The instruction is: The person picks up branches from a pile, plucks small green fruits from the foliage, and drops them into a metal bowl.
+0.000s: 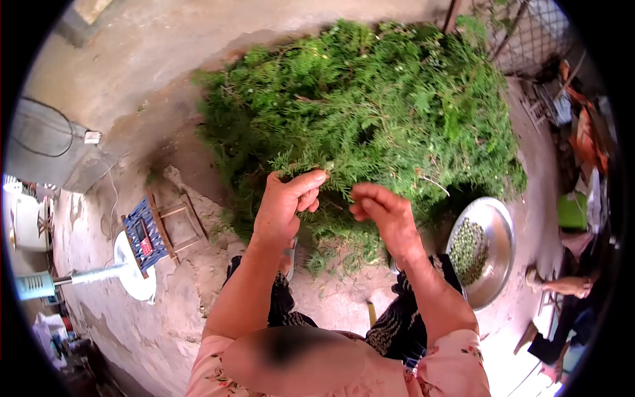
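Note:
A large heap of green, scaly-leaved evergreen branches (370,112) lies on the floor before me. My left hand (286,205) is closed at its near edge, thumb pressed over the fingers on an evergreen sprig (286,162) whose leafy tip shows above the hand. Just to the right, my right hand (387,213) is held apart from it, fingers curled and thumb against them; anything pinched there is too small to see. Beside my right knee stands a wide metal basin (504,241), with many small green seed cones (468,250) gathered on its left side.
To the left is a small folding stool (144,231) with a blue woven seat, by a white fan (99,272). Bits of greenery (344,251) litter the floor between my feet. Part of another person's limb (567,286) shows at the right, near cluttered bags.

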Demonstrator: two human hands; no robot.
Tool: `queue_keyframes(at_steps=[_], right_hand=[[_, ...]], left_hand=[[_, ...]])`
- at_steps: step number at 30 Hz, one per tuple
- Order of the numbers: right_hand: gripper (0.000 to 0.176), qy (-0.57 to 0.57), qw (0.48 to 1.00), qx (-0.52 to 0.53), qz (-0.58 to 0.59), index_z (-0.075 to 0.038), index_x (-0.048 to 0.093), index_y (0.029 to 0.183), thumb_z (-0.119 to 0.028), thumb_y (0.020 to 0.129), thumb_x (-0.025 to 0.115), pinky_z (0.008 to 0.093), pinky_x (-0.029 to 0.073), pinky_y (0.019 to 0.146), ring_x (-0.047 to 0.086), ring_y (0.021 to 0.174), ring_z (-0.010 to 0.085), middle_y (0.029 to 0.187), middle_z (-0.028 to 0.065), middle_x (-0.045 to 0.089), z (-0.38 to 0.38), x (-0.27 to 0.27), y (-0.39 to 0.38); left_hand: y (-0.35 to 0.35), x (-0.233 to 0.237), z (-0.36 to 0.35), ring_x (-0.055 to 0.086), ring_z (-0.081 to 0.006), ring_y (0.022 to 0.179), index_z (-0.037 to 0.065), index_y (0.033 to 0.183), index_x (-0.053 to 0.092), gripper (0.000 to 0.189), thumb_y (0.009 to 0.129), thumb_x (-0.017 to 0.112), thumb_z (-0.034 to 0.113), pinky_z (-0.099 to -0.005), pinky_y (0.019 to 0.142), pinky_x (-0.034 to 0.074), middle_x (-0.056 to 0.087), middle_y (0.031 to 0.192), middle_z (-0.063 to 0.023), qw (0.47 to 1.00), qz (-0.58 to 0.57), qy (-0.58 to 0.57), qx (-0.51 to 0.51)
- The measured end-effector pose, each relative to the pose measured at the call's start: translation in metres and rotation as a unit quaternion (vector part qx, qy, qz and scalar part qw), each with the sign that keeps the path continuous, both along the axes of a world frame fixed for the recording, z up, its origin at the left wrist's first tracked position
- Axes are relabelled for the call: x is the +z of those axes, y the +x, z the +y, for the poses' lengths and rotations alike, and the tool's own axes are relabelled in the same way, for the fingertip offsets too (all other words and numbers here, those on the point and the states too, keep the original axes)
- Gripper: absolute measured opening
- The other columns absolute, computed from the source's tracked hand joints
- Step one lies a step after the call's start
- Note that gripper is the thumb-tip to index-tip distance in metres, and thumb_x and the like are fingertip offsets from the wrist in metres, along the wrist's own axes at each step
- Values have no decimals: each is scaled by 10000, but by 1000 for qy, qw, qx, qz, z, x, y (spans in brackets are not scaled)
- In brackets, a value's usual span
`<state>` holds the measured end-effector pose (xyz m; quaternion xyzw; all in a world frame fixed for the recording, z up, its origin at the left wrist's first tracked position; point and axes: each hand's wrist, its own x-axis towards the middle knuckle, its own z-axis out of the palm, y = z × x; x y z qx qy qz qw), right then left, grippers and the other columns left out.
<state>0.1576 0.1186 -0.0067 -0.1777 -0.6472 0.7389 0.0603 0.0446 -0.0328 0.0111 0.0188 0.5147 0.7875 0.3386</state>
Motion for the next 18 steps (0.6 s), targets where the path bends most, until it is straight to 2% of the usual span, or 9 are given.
queue_keyframes(at_steps=[1, 4, 8, 12, 13, 15, 16, 17, 18], right_hand=[[214, -107, 994, -34, 17, -22, 608, 1033, 20, 835, 539, 254, 493, 710, 597, 790, 140, 962, 65, 623, 0, 2, -4], [208, -173, 979, -53, 89, 0, 598, 1042, 33, 849, 527, 244, 492, 731, 570, 840, 104, 979, 56, 597, -10, 12, -12], [198, -99, 982, 26, 162, 8, 593, 1035, 9, 842, 546, 228, 485, 703, 570, 770, 106, 870, 40, 586, 4, -15, -6], [144, -110, 988, 49, 101, 24, 597, 970, -58, 860, 554, 247, 492, 671, 578, 712, 114, 804, 46, 593, 14, -4, 7], [183, -172, 985, 9, 4, 15, 595, 971, -122, 854, 566, 288, 497, 658, 579, 701, 139, 828, 61, 613, 16, 9, 12], [201, -124, 988, -50, -80, 9, 585, 983, -144, 854, 572, 287, 502, 664, 582, 697, 137, 824, 74, 612, 29, 12, 21], [210, -48, 992, -60, -97, 11, 578, 997, -138, 850, 564, 284, 506, 663, 585, 693, 139, 822, 82, 610, 41, 14, 29], [219, 31, 991, -68, -113, 12, 571, 1010, -132, 846, 556, 280, 510, 663, 589, 690, 141, 819, 91, 609, 62, 14, 37], [238, 124, 979, -120, -108, 23, 557, 1031, -98, 827, 544, 264, 518, 640, 593, 675, 146, 815, 98, 608, 91, -10, 50]], left_hand=[[6, -1, 4, 339, -74, 407, -14, 805, 583, 109, 783, 605, 91, -275, 441, 314, 409, 501, 35, 1000, -7, 0, -11], [17, -1, 13, 326, -55, 387, -1, 783, 595, 100, 772, 613, 97, -250, 403, 282, 430, 499, 35, 995, -52, -17, -79], [23, -5, 17, 341, -52, 409, 6, 806, 617, 110, 756, 635, 103, -245, 410, 273, 497, 540, 18, 991, -55, -42, -115], [28, 10, 19, 402, -50, 491, 30, 821, 633, 118, 740, 657, 112, -234, 429, 278, 580, 684, -3, 982, -10, -61, -178], [29, 6, 18, 402, -50, 491, 30, 821, 633, 118, 740, 657, 112, -234, 429, 278, 580, 684, -3, 981, -16, -61, -182], [35, -6, 15, 399, -55, 493, 25, 824, 633, 150, 721, 679, 124, -225, 437, 278, 587, 728, -11, 963, 130, -162, -168], [32, 9, 18, 378, -53, 474, 16, 822, 633, 171, 713, 689, 135, -219, 445, 280, 574, 737, -6, 979, 30, -91, -180], [33, 4, 17, 420, -99, 502, -2, 922, 594, 423, 636, 765, 258, -260, 503, 351, 537, 649, -11, 989, 6, -102, -109], [30, 2, 16, 391, -96, 462, 23, 854, 612, 330, 666, 741, 260, -269, 523, 353, 468, 543, 23, 988, -16, -129, -79]])
